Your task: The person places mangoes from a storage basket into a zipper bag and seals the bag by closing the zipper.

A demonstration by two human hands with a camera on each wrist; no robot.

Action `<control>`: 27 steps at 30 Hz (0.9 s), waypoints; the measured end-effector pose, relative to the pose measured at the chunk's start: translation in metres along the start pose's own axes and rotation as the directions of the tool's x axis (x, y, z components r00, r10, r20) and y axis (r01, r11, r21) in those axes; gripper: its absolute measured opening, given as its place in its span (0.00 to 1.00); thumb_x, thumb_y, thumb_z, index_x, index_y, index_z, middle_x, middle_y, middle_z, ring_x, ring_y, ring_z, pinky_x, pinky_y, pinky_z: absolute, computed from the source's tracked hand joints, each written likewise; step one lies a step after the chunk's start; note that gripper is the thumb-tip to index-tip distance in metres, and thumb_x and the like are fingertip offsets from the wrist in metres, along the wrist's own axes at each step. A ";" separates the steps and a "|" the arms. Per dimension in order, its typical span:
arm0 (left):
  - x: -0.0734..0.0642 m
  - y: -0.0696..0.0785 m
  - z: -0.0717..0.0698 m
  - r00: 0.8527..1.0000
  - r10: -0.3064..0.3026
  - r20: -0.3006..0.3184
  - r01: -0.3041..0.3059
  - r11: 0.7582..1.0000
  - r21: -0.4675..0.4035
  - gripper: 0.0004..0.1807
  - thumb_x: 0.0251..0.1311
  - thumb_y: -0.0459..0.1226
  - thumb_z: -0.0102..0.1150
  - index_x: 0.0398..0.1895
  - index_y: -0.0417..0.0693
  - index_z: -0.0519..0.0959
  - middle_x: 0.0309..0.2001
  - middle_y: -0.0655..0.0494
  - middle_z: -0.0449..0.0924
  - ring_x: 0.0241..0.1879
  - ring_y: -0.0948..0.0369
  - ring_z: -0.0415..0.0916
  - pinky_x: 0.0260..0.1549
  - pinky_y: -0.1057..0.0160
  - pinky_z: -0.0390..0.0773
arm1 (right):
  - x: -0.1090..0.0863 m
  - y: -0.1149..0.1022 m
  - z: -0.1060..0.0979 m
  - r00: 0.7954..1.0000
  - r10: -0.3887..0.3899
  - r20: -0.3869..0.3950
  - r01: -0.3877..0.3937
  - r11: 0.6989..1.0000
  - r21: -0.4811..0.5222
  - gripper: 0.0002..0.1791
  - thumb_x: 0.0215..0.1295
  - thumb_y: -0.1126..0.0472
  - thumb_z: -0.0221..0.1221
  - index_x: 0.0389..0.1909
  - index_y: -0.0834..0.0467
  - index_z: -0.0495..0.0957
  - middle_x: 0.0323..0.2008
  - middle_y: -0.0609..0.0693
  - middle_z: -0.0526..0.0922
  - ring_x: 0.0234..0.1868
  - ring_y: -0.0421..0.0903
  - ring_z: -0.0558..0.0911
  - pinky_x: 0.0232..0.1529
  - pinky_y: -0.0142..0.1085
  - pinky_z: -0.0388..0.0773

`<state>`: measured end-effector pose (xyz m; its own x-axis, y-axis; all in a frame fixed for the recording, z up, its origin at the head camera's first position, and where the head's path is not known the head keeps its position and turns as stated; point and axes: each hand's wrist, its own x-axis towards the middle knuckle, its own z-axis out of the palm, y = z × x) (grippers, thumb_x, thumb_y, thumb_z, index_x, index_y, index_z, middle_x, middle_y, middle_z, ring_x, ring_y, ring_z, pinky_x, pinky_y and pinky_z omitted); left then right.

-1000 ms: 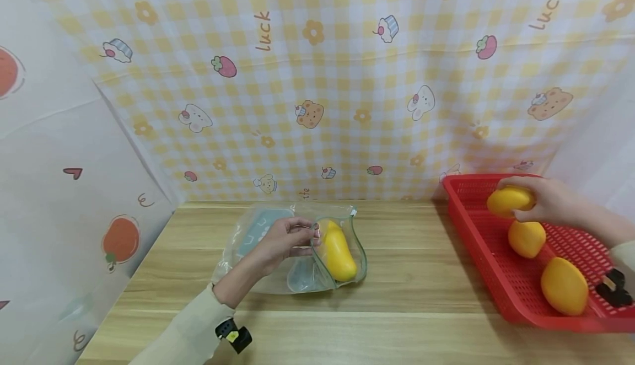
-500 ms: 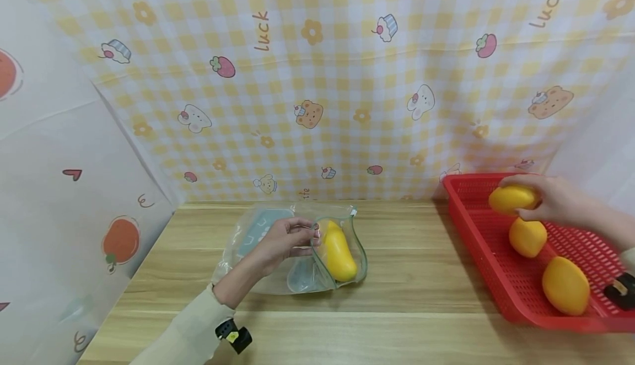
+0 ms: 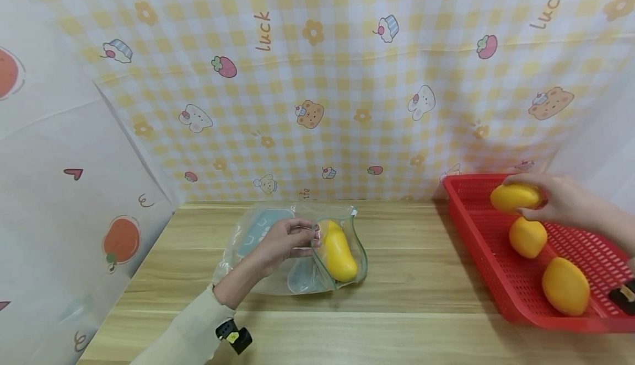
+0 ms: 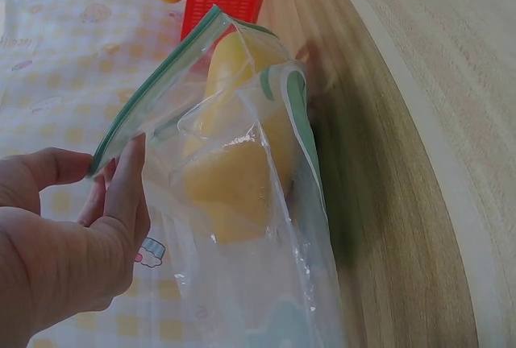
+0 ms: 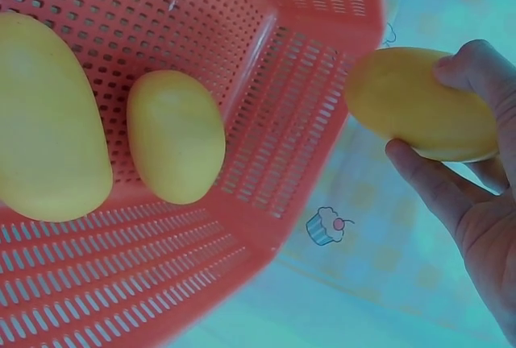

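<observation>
My left hand (image 3: 288, 241) pinches the green-edged mouth of a clear zip bag (image 4: 234, 275) lying on the table. Inside the bag, near its mouth, rests a long yellow mango (image 3: 339, 255). Over at the right, my right hand (image 3: 558, 199) grips another yellow mango (image 5: 411, 102) between thumb and fingers, raised above the far part of a red basket (image 3: 478, 255). Two more mangoes lie in that basket: a smaller one (image 5: 176, 137) and a larger one (image 3: 565, 286) closer to me.
A wooden table (image 3: 407, 293) carries the bag and the basket. Behind it hangs a yellow checked cloth (image 3: 347, 78) with cartoon prints, and a white printed sheet (image 3: 49, 199) covers the left side.
My right hand, with the mango in its grip, has shifted slightly to the right and up. My left hand and the bag stay where they were.
</observation>
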<state>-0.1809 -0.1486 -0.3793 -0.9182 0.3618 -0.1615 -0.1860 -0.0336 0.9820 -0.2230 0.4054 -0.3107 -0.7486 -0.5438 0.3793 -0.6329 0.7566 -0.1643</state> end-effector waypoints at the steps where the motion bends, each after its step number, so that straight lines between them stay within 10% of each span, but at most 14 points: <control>1: 0.000 0.000 0.000 1.000 0.002 0.003 -0.002 1.000 0.002 0.18 0.72 0.31 0.58 0.58 0.26 0.71 0.44 0.45 0.83 0.43 0.54 0.84 0.46 0.56 0.85 | 0.000 -0.001 0.000 1.000 0.002 -0.001 -0.002 1.000 0.000 0.36 0.36 0.76 0.78 0.52 0.61 0.79 0.38 0.54 0.82 0.24 0.32 0.72 0.19 0.29 0.76; 27: -0.002 -0.006 -0.005 0.999 -0.010 0.049 0.008 1.000 0.029 0.16 0.73 0.31 0.56 0.57 0.27 0.72 0.45 0.44 0.83 0.44 0.55 0.84 0.47 0.55 0.85 | -0.003 -0.015 -0.005 0.996 0.060 -0.063 -0.062 0.997 -0.038 0.37 0.39 0.75 0.77 0.56 0.61 0.78 0.29 0.51 0.79 0.19 0.33 0.69 0.15 0.31 0.71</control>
<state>-0.1795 -0.1539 -0.3850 -0.8983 0.4069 -0.1660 -0.1833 -0.0036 0.9831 -0.2102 0.3973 -0.3045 -0.7711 -0.4734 0.4258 -0.5770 0.8022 -0.1532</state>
